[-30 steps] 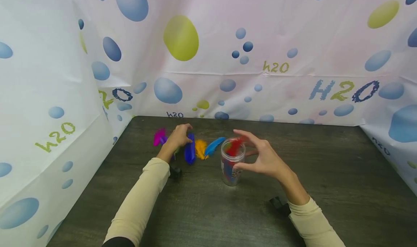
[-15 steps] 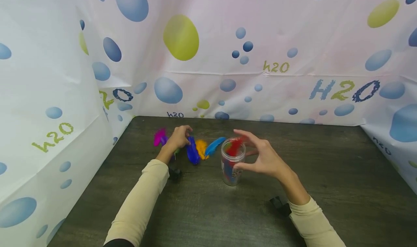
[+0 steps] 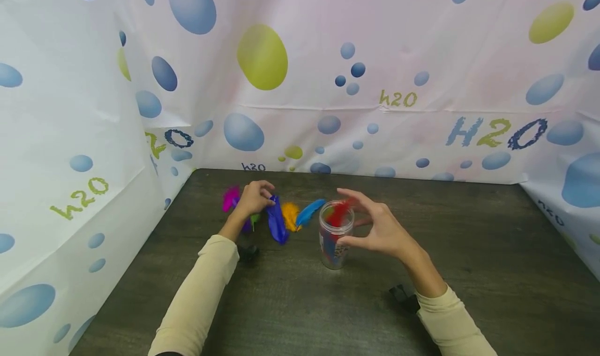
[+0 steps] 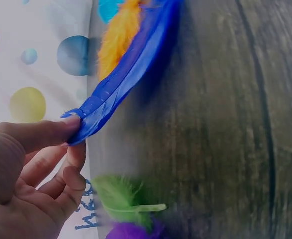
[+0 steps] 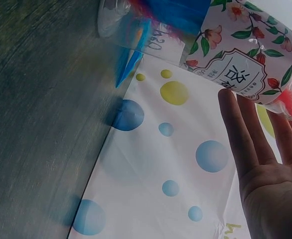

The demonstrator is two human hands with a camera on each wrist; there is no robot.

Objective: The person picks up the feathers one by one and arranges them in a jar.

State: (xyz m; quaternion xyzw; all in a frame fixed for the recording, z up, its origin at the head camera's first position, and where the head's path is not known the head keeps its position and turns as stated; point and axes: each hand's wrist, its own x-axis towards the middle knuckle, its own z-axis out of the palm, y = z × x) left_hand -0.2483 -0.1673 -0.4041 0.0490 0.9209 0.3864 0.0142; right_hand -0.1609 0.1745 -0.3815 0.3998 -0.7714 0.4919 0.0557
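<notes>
In the head view, my left hand (image 3: 253,198) pinches one end of a long blue feather (image 3: 277,220) between thumb and fingertips. The left wrist view shows that feather (image 4: 121,79) slanting away from the thumb. My right hand (image 3: 377,225) curves loosely beside a clear jar (image 3: 332,257), thumb in front and fingers toward the back, a gap before the palm. In the right wrist view its fingers (image 5: 240,124) look straight, with a fingertip at the flowered label (image 5: 250,55). A red feather (image 3: 338,213) sticks up from the jar's mouth; more colours show through its wall.
Right of the blue feather lie an orange feather (image 3: 290,215) and a light blue feather (image 3: 310,212). Magenta (image 3: 230,198), green (image 3: 254,218) and purple (image 4: 131,231) feathers lie around the left hand. The dark wooden table (image 3: 300,304) meets a printed white backdrop (image 3: 300,43).
The left hand has shifted slightly left, holding the blue feather by its far end; the feather tilted and its near tip moved closer to me. The right hand and jar stay in place.
</notes>
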